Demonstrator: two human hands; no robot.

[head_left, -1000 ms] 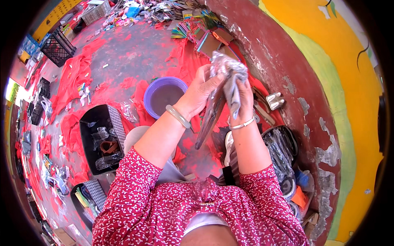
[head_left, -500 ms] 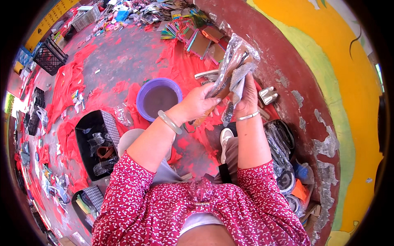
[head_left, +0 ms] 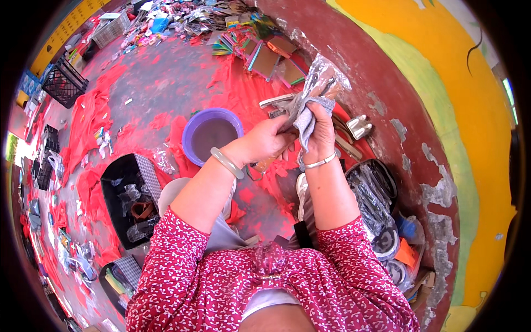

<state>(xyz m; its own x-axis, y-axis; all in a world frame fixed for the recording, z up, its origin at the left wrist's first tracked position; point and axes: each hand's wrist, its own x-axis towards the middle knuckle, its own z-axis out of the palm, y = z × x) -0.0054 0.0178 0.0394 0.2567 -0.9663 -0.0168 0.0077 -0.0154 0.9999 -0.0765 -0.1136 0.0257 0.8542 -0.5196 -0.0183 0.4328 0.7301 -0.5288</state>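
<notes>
From where I stand, the plastic-wrapped package (head_left: pixel 328 74) is up between both hands, to the right of the purple basin (head_left: pixel 187 141). The right hand (head_left: pixel 321 130) has its fingers closed on the grey cloth (head_left: pixel 303 120) folded about the package; the left hand (head_left: pixel 263 138) seems to grip the package lower down, its fingertips partly hidden. The clear film looks loose and slick, so it could slide inside the cloth and slip away, and a hard rub or twist might tear it.
</notes>
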